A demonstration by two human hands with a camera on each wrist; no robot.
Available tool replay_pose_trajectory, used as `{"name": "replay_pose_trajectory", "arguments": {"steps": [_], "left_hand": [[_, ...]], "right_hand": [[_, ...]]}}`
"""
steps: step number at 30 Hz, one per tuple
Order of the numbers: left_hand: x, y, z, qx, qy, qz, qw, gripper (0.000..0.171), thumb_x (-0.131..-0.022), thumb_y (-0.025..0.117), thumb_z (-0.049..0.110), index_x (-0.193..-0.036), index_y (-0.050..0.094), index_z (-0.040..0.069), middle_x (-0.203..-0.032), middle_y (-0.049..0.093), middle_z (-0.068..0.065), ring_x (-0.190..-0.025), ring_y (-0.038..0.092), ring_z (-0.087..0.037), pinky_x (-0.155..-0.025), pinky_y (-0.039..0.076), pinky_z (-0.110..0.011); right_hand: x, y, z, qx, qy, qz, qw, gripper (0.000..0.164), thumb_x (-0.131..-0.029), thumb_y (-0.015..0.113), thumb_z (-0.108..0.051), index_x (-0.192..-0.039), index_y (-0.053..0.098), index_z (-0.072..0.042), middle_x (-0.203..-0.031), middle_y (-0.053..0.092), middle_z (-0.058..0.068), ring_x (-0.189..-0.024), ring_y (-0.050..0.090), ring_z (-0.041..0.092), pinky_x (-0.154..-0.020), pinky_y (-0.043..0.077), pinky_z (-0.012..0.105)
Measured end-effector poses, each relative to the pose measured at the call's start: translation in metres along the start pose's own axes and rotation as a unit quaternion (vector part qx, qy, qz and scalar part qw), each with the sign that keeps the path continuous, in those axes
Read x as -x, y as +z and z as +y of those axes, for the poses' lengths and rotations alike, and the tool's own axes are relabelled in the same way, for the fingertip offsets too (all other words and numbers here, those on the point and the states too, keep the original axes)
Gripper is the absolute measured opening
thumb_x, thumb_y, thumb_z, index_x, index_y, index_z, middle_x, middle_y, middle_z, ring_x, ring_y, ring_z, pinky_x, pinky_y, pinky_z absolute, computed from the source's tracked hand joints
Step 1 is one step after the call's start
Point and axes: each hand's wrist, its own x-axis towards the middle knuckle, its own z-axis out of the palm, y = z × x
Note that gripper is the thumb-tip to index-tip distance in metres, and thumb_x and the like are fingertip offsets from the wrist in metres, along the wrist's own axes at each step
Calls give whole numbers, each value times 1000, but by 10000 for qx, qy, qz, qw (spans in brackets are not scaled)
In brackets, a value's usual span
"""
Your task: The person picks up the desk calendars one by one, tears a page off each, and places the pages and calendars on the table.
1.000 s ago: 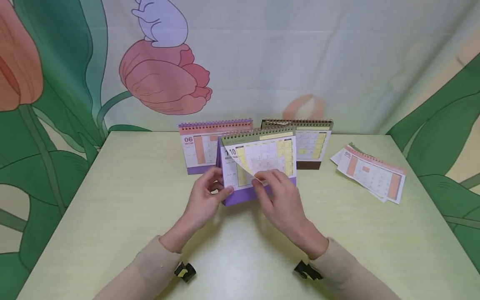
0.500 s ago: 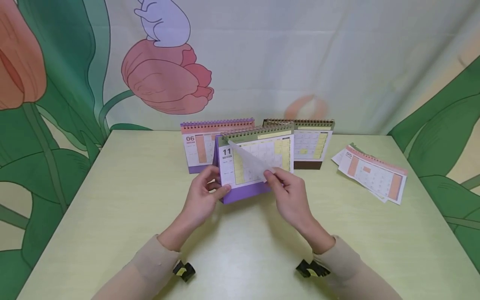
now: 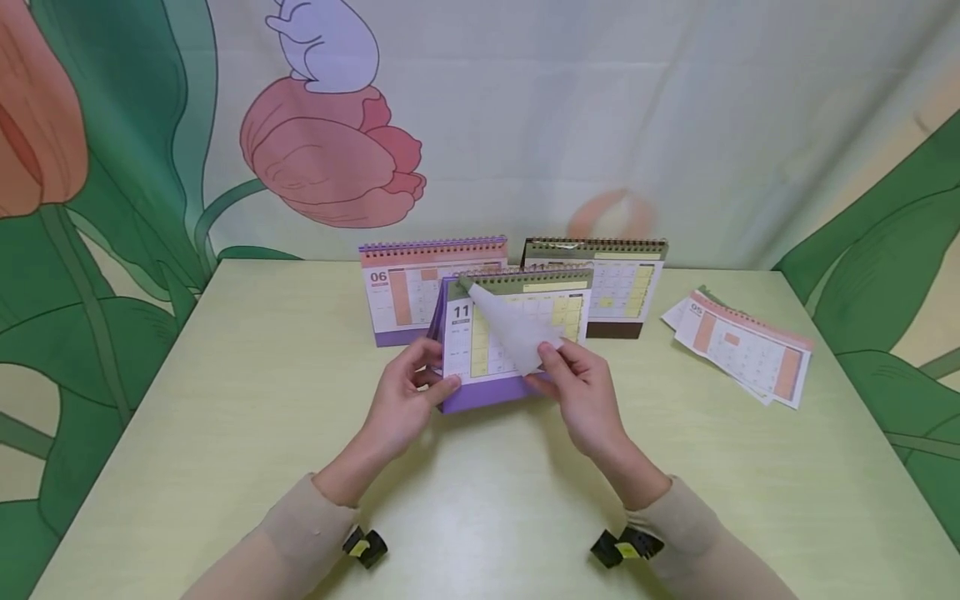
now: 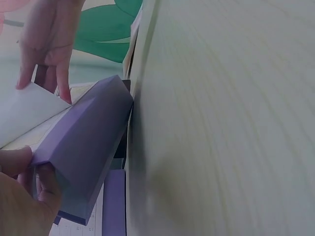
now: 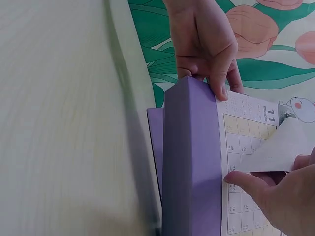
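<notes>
A spiral-bound desk calendar with a purple stand faces me, tilted, showing an 11 page with yellow columns. My left hand grips its lower left edge, thumb on the front; the right wrist view shows this hand too. Between the thumb and fingers of my right hand is a lifted page, its white back towards me. That page runs diagonally up to the upper left of the binding, where it is bunched. In the left wrist view the purple stand appears raised at an angle.
Behind stand a pink-topped calendar marked 06 on the left and a green-topped one with a brown base on the right. Several loose calendar pages lie at the table's right. A printed curtain hangs behind the table.
My right hand has moved right from the calendar's front, pulling the 10 page diagonally across and turning its white back outward. The 11 page beneath is now exposed. My left hand keeps its grip.
</notes>
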Motion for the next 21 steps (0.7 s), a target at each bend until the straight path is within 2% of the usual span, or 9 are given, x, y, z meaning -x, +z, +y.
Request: {"name": "replay_pose_trajectory", "arguments": {"steps": [8,15,17,21], "left_hand": [[1,-1,1,-169,10,-62,9998,25,-93,69,-9,-115,64,2,-106,64,-15,-84,61,-30,-68,53,-27],[1,-1,5,-255,1,-124,9996,23,-94,69,-7,-114,64,2,-106,63,-14,-83,60,-28,-67,53,-27],[0,-1,3,-214,16,-93,9997,23,-93,69,-8,-114,64,2,-105,63,-15,-82,61,-27,-67,53,-26],[2,1,-3,121,-206,45,9997,26,-91,68,-13,-112,62,0,-103,64,-16,-79,64,-24,-66,54,-24]], "right_hand": [[-1,-3,3,-445,203,67,9988,35,-109,47,-6,-137,54,15,-131,58,21,-107,65,21,-90,57,39],[-1,-6,6,-688,122,-38,9975,37,-110,46,-7,-139,51,15,-128,61,19,-107,68,22,-88,58,40],[-1,-7,6,-850,132,-38,9963,38,-110,45,-8,-140,50,15,-126,63,17,-105,69,22,-88,58,41],[-2,-10,5,-1158,135,10,9932,40,-111,45,-13,-142,49,13,-124,64,16,-103,70,25,-86,58,45]]}}
